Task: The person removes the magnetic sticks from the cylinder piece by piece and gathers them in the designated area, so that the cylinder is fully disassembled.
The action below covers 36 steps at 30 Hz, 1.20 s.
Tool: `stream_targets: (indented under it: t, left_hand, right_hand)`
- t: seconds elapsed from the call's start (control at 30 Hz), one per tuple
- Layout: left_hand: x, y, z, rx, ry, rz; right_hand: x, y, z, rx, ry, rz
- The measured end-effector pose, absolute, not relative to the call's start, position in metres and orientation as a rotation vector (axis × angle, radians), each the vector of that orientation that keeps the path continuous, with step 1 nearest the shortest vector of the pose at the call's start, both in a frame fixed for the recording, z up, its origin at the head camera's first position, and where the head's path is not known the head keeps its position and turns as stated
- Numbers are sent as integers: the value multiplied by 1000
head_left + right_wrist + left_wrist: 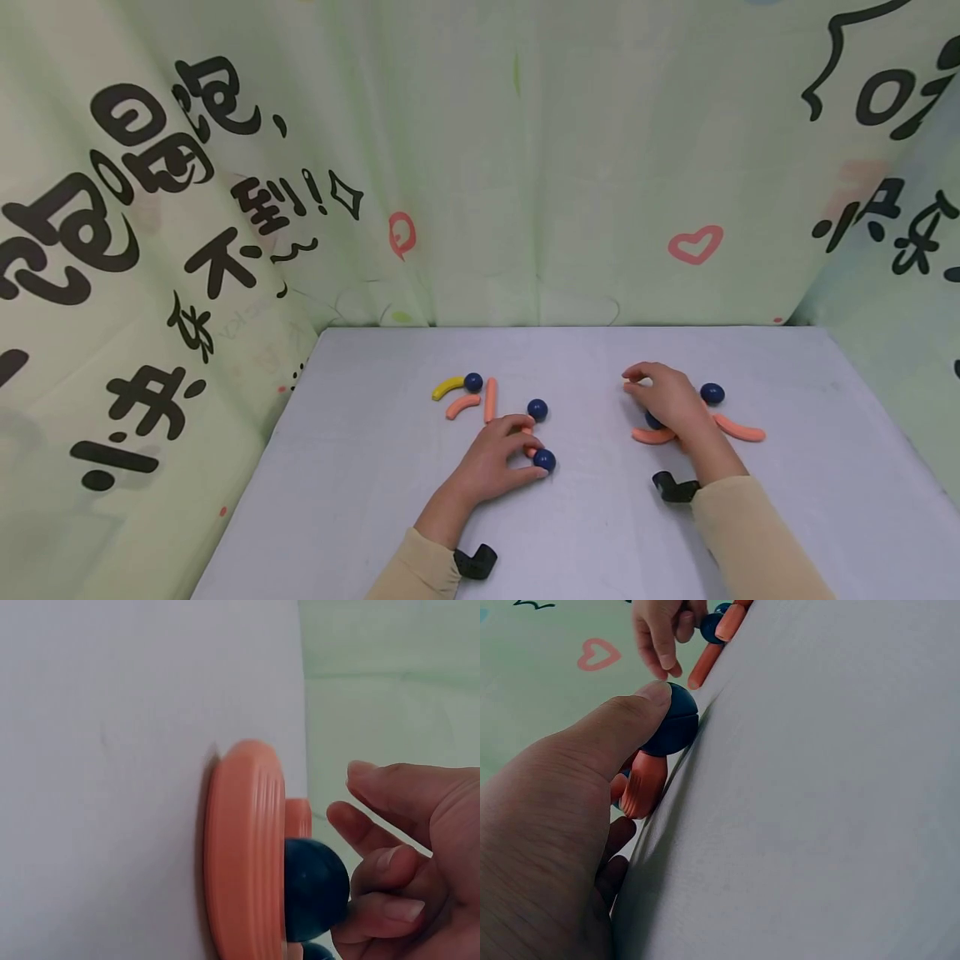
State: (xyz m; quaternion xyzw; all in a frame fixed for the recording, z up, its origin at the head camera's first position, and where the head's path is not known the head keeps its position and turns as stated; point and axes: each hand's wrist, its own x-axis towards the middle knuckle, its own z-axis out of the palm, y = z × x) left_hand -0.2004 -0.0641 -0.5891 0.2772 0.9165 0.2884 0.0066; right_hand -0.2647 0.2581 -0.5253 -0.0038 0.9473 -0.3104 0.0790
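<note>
My left hand [491, 462] curls round a piece made of a dark blue ball [544, 460] and an orange rod [643, 787]. Its thumb presses the ball, while the fingers lie behind the rod, partly hidden. Another blue ball [537, 409] sits just beyond the index finger. Over on the right, my right hand [667, 400] hovers with thumb and index finger apart and nothing between them. Below it are a blue ball [315, 889] and a curved orange rod [244, 855]; whether its lower fingers touch that ball, I cannot tell.
Left of centre lie a curved yellow rod [447, 387], a blue ball [473, 382], a short curved orange rod [462, 406] and a straight orange rod [491, 400]. Beside the right hand are another blue ball [712, 394] and a curved orange rod [738, 428]. A patterned curtain [480, 167] backs the white table [360, 467].
</note>
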Motion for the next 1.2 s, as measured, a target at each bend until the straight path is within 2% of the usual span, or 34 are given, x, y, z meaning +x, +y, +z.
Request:
stream_targets:
  t: [0.63, 0.9, 1.2]
  left_hand:
    - [-201, -63, -586, 846, 2873, 865]
    - [-201, -65, -588, 895, 2880, 883]
    - [-202, -66, -589, 968, 2893, 899]
  right_hand:
    - [-254, 194, -520, -259, 2787, -1010]
    - [-256, 163, -538, -355, 2611, -1097]
    - [-256, 149, -553, -363, 2539, -1126]
